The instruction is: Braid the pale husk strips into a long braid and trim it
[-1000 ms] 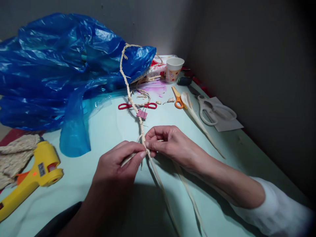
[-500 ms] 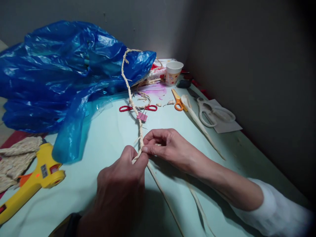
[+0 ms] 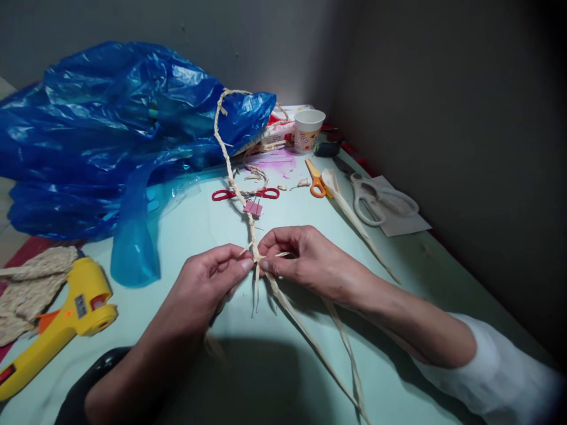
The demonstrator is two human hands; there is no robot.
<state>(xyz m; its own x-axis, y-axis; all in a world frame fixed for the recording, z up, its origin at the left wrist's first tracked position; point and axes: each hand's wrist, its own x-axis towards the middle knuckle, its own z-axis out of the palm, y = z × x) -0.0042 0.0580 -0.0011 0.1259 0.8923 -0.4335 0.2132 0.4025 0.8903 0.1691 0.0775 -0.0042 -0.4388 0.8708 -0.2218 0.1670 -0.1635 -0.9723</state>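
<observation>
A pale braided cord (image 3: 225,154) of flat, straw-like strands runs toward me from the blue bag, with a pink binder clip (image 3: 253,208) on it. At its near end my left hand (image 3: 217,271) pinches a strand between thumb and forefinger. My right hand (image 3: 301,260) is closed on another strand just right of the braid, its thumb almost meeting the left one. Loose strands (image 3: 305,330) trail from the braid toward the table's near side. A short split end hangs between the hands. Red-handled scissors (image 3: 268,193) lie under the cord beyond the clip.
A large blue plastic bag (image 3: 124,136) fills the back left. At left lie a yellow glue gun (image 3: 84,301) and a woven piece (image 3: 39,289). Farther right are a paper cup (image 3: 309,133), orange-handled scissors (image 3: 316,180), a strand bundle (image 3: 354,221) and white-handled scissors (image 3: 367,200) by the wall.
My left hand has turned from a back-up grip to a side-on pinch, its fingers now showing left of the braid. The right hand stays almost in place. Loose strands have shifted below.
</observation>
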